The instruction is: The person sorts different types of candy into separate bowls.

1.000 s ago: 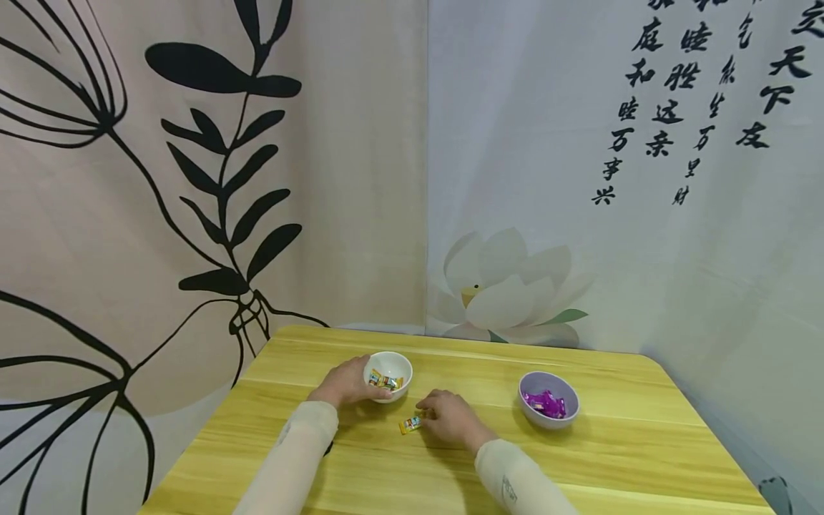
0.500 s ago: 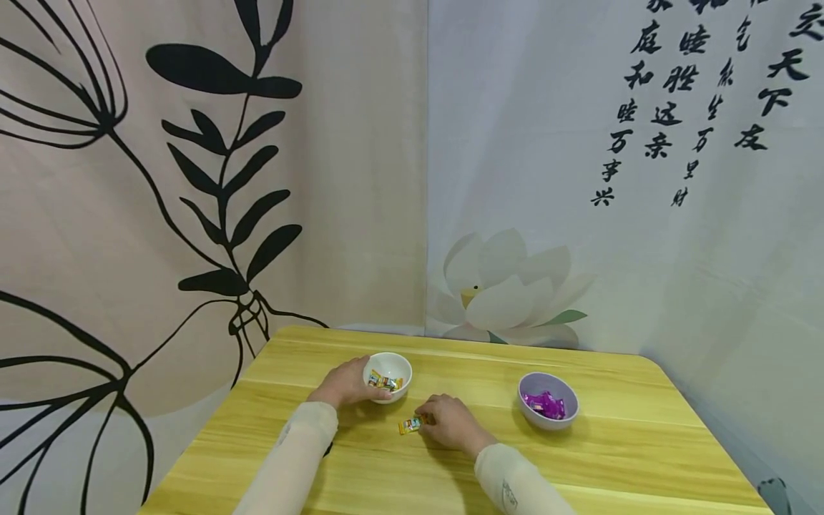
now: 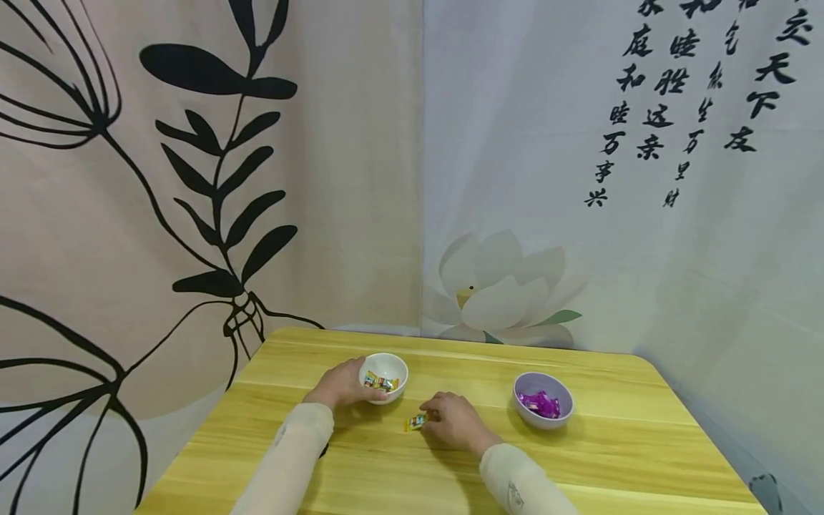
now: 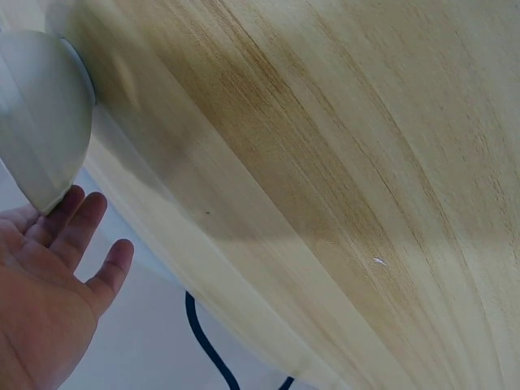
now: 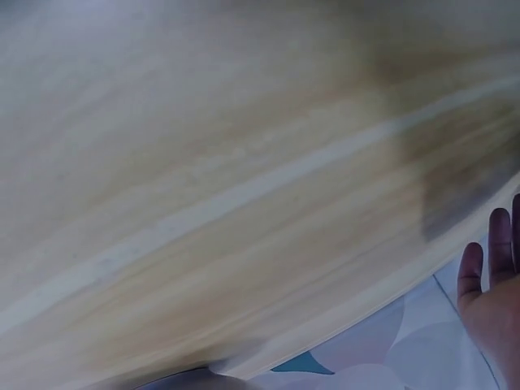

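Note:
On the left of the table, my left hand (image 3: 342, 384) grips a white bowl (image 3: 395, 367), its thumb at the near side of the rim. Several yellow wrapped candies (image 3: 381, 383) lie inside that bowl. In the left wrist view the left fingers (image 4: 77, 227) reach to the underside of the bowl (image 4: 49, 114). To the right and nearer, my right hand (image 3: 458, 423) pinches a yellow wrapped candy (image 3: 415, 423) close over the table; one end pokes out past the fingertips. Only part of the right hand (image 5: 496, 301) shows in the right wrist view, its candy hidden.
A light purple bowl (image 3: 546, 423) with purple wrapped candies (image 3: 539, 405) stands on the table (image 3: 618, 458), right of the right hand. Behind the table's far edge hangs a printed curtain (image 3: 360, 179). A black cord (image 4: 203, 337) shows below the table edge.
The candy in my right hand has turned slightly and shifted a little right with the fingers. The left hand keeps its grip on the white bowl. The head view has shifted slightly.

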Action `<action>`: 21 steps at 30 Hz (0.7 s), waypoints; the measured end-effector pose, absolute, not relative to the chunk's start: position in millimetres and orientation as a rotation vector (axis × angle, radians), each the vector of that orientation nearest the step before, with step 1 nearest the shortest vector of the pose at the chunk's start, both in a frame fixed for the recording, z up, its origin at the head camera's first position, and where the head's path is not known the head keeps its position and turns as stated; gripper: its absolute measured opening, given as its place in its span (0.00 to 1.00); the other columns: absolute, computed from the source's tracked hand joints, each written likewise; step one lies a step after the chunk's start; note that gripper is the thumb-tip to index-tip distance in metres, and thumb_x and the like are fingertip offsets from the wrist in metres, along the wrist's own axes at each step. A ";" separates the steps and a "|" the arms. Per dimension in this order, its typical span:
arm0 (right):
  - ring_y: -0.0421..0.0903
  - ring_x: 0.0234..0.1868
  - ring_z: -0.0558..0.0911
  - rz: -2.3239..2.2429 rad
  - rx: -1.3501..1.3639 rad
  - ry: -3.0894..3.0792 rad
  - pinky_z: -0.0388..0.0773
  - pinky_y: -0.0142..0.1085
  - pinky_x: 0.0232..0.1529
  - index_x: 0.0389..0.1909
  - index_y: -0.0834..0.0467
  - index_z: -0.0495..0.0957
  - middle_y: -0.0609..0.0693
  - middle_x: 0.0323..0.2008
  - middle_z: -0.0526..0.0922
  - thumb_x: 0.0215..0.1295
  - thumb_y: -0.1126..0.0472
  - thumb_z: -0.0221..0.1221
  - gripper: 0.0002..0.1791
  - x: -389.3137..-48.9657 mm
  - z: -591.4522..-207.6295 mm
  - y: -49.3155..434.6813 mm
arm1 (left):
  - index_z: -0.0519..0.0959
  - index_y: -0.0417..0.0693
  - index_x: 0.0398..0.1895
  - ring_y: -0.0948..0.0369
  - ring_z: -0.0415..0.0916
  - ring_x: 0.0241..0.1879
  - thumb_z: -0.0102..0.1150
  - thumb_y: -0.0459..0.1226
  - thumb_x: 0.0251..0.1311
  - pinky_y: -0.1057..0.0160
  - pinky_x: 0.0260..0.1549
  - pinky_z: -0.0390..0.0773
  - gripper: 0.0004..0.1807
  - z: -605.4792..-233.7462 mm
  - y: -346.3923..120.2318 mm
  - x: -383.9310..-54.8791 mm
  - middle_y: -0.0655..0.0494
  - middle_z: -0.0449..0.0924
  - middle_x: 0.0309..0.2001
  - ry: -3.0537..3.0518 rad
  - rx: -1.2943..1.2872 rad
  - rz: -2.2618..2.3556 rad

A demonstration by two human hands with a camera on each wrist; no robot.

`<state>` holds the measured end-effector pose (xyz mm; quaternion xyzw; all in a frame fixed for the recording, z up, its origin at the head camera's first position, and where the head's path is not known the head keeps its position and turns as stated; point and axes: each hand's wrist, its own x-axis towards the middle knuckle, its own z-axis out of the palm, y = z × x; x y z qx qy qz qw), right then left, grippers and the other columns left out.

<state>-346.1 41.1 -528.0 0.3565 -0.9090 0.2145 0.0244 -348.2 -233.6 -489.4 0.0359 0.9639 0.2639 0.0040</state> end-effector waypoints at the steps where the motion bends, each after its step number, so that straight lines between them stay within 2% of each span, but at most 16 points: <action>1: 0.38 0.38 0.78 0.669 1.100 -2.810 0.75 0.45 0.47 0.50 0.55 0.85 0.41 0.39 0.82 0.59 0.53 0.69 0.19 -346.2 -527.1 41.9 | 0.69 0.40 0.68 0.53 0.76 0.49 0.77 0.62 0.39 0.46 0.52 0.74 0.55 -489.7 -233.6 -348.2 0.49 0.79 0.52 3.020 0.112 0.829; 10: 0.43 0.39 0.80 0.725 1.100 -2.749 0.77 0.43 0.46 0.50 0.59 0.84 0.45 0.37 0.82 0.60 0.59 0.68 0.17 -346.2 -520.7 46.7 | 0.70 0.39 0.67 0.52 0.75 0.50 0.77 0.62 0.39 0.45 0.53 0.73 0.55 -489.9 -233.2 -348.3 0.49 0.79 0.51 3.033 0.122 0.816; 15: 0.44 0.39 0.80 0.763 1.072 -2.731 0.78 0.41 0.43 0.50 0.59 0.84 0.45 0.36 0.82 0.59 0.59 0.69 0.18 -348.0 -519.2 48.4 | 0.70 0.39 0.67 0.52 0.75 0.50 0.77 0.62 0.40 0.44 0.53 0.72 0.54 -490.6 -233.9 -349.0 0.49 0.78 0.51 3.038 0.131 0.801; 21: 0.46 0.40 0.81 0.786 1.036 -2.717 0.79 0.42 0.43 0.51 0.58 0.84 0.46 0.37 0.82 0.60 0.58 0.69 0.18 -351.0 -516.3 48.9 | 0.67 0.38 0.69 0.49 0.73 0.54 0.76 0.63 0.40 0.43 0.55 0.71 0.57 -492.0 -234.7 -349.6 0.45 0.76 0.56 3.034 0.115 0.798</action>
